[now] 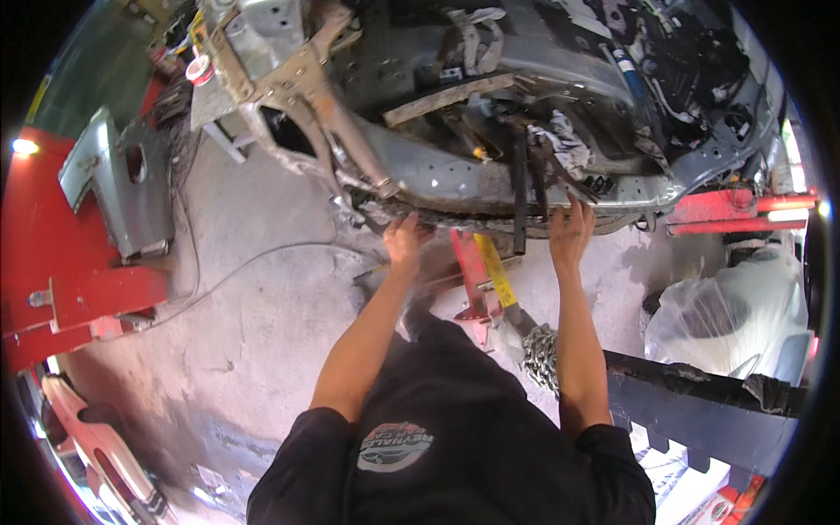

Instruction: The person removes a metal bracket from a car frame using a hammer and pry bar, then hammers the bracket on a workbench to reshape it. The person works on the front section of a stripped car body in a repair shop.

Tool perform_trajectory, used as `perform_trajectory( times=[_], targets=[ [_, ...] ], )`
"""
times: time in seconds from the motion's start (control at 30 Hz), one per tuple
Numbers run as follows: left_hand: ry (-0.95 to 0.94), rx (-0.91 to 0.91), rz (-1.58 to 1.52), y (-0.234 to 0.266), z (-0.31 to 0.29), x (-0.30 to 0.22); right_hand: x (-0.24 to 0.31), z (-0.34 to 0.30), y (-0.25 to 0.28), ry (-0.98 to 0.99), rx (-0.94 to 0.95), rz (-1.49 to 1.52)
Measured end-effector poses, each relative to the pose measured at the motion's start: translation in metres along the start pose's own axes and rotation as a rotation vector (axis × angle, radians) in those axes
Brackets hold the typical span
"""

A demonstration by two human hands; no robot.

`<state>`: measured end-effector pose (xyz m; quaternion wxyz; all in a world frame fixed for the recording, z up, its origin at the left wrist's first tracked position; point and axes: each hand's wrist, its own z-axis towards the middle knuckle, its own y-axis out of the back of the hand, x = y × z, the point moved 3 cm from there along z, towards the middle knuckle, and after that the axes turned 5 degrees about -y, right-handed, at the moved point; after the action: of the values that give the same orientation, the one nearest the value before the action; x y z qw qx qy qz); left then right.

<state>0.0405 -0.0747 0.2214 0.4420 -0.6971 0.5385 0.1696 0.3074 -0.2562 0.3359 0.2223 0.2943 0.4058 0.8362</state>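
Observation:
A stripped grey car body (pixel 437 179) spans the upper part of the view, its door sill (pixel 490 217) running from left to right in front of me. My left hand (pixel 404 241) is closed on the sill's lower edge near its left end, fingers curled over the dark rim. Further right, my right hand (pixel 572 229) grips the same edge, with fingertips over the top. Between the hands, a dark flat bar (pixel 520 188) hangs down across the sill. Rags (pixel 564 144) and loose metal parts lie inside on the car floor.
Below the sill stands a red and yellow pulling post (pixel 495 269) with a heap of chain (pixel 541 354). A cable (pixel 262 254) crosses the concrete floor. A grey fender (pixel 131 184) leans at the left by red equipment (pixel 79 306). Plastic-wrapped panels (pixel 726 306) stand right, above a dark beam (pixel 700 402).

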Motion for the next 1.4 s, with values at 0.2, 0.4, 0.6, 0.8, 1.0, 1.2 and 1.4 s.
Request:
perform_trajectory(
  times=[0.2, 0.4, 0.6, 0.8, 1.0, 1.2, 1.4],
  targets=[
    [-0.003, 0.072, 0.033, 0.014, -0.035, 0.01, 0.013, -0.125, 0.006, -0.096, 0.38, 0.165],
    [-0.132, 0.008, 0.087, 0.043, -0.07, -0.003, 0.103, -0.133, 0.007, 0.238, 0.448, 0.181],
    [-0.223, 0.06, 0.317, 0.065, -0.096, -0.037, 0.145, -0.137, -0.011, 0.385, 0.481, -0.008],
    [-0.446, 0.125, 0.482, 0.093, -0.116, -0.079, 0.171, -0.138, -0.017, 0.526, 0.505, 0.033],
    [-0.281, 0.181, 0.152, 0.149, -0.11, -0.146, 0.232, -0.145, -0.034, 0.585, 0.707, 0.276],
    [-0.248, 0.105, 0.184, 0.268, -0.111, -0.217, 0.362, -0.15, -0.023, 0.1, 1.009, 0.502],
    [-0.016, 0.155, 0.016, 0.309, -0.114, -0.226, 0.449, -0.157, -0.042, 0.107, 1.079, 0.633]
  ],
)
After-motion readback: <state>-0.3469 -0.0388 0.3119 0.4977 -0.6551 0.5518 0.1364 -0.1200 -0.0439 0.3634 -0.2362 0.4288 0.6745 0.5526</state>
